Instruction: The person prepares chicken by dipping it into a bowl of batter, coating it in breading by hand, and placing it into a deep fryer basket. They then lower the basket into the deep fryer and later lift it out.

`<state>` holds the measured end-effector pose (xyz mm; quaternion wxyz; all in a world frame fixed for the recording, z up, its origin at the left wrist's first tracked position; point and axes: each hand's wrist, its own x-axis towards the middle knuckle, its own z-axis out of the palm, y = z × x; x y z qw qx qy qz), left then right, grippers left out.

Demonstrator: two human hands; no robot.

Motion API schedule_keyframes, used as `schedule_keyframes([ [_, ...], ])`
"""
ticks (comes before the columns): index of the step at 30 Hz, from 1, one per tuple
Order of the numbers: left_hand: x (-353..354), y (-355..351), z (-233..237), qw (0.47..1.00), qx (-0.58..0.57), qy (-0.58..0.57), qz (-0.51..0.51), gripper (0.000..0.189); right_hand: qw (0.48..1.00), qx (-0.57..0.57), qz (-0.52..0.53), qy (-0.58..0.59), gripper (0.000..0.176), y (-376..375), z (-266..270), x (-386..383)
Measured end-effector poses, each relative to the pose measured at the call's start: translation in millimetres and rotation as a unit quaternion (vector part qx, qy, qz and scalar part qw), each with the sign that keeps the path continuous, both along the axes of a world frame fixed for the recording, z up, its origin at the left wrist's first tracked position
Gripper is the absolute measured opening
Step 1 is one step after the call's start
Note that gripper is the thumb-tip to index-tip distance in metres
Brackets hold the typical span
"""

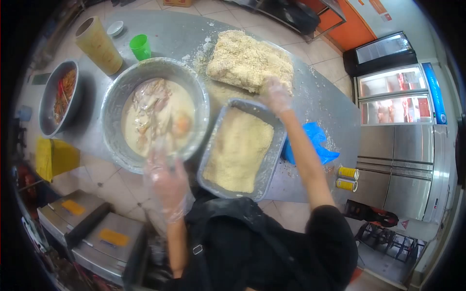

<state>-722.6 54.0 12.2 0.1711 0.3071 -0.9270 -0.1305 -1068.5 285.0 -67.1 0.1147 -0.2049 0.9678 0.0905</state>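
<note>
Inside a large round metal bowl (108,116), pieces of meat (153,97) lie in a pale batter (187,109). My left hand (167,182), in a clear plastic glove, is over the bowl's near rim; its fingers are smeared by motion. My right hand (275,96), also gloved, is at the near right edge of a heap of crumb-coated pieces (247,60), and its fingers are blurred. Between my hands stands a grey rectangular tub (206,182) with yellowish crumbs (240,150) in it.
Left on the metal table (145,22) are a bowl of reddish shredded food (65,97), a tan cylinder (98,46), a green cup (140,47) and a small white dish (115,28). A blue plastic bag (310,143) and two yellow cans (347,178) lie at the right.
</note>
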Motion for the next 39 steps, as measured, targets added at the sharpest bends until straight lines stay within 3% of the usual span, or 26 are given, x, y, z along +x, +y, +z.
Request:
schedule_keyframes([
  [2,8,-8,-12,1.000,-0.012,-0.022,-0.005,0.046,0.974,-0.132,0.074,0.166,0.056,2,-8,22],
  [3,12,-10,-15,0.998,-0.023,-0.049,-0.015,0.046,0.991,-0.098,0.045,0.073,0.060,-1,2,17],
  [6,6,-9,-2,0.989,0.039,-0.138,0.040,0.048,0.995,-0.095,0.004,0.040,0.061,8,2,-9],
  [7,8,-6,-38,0.988,0.034,-0.144,0.048,0.048,0.994,-0.102,0.010,0.033,0.061,11,1,-11],
  [8,16,0,-106,0.952,-0.211,-0.188,0.119,0.042,0.992,-0.105,0.037,0.066,0.059,13,-3,-13],
  [9,26,-2,-142,0.849,-0.443,-0.227,0.179,0.038,0.987,-0.112,0.067,0.097,0.057,12,-9,-15],
  [10,28,-13,-130,0.839,-0.451,-0.241,0.187,0.038,0.980,-0.122,0.093,0.126,0.055,9,-18,-12],
  [12,4,-32,-75,0.926,-0.247,-0.280,0.061,0.028,0.996,-0.093,0.008,0.012,0.047,-9,15,-10],
  [14,-6,-43,-39,0.955,-0.016,-0.288,-0.066,0.025,0.957,-0.199,0.185,0.100,0.042,21,-30,-36],
  [15,2,-46,-45,0.955,-0.020,-0.292,-0.058,0.025,0.955,-0.205,0.190,0.097,0.042,11,-22,-27],
  [17,13,-49,-65,0.974,-0.029,-0.225,-0.011,0.023,0.931,-0.306,0.083,0.181,0.041,8,7,-6],
  [18,18,-48,-55,0.973,-0.031,-0.227,-0.009,0.023,0.931,-0.309,0.084,0.178,0.041,8,17,4],
  [20,29,-44,-28,0.983,-0.014,-0.177,0.038,0.022,0.918,-0.382,-0.019,0.103,0.046,8,30,23],
  [24,31,-59,-32,0.980,-0.033,-0.168,0.105,0.021,0.898,-0.430,-0.024,0.089,0.043,30,21,36],
  [26,6,-75,-22,0.974,0.052,-0.219,0.041,0.021,0.919,-0.380,-0.044,0.096,0.041,36,12,38],
  [29,-20,-91,-53,0.979,0.058,-0.190,0.045,0.023,0.919,-0.369,0.028,0.138,0.039,35,10,48],
  [33,-15,-100,-52,0.988,0.026,-0.152,0.025,0.026,0.917,-0.378,0.004,0.130,0.037,41,-10,46],
  [35,-8,-121,-73,0.976,0.068,-0.206,0.025,0.026,0.947,-0.246,0.109,0.178,0.039,57,-33,33],
  [36,0,-131,-82,0.976,0.065,-0.207,0.024,0.026,0.946,-0.248,0.107,0.177,0.039,63,-41,32],
  [37,8,-142,-92,0.963,0.047,-0.265,-0.024,0.026,0.904,-0.418,0.067,0.059,0.041,70,-50,31],
  [38,15,-149,-97,0.943,0.030,-0.322,-0.072,0.027,0.820,-0.568,0.024,-0.061,0.044,78,-58,31],
  [39,18,-149,-83,0.943,0.029,-0.324,-0.073,0.027,0.820,-0.569,0.021,-0.062,0.044,84,-68,29],
])
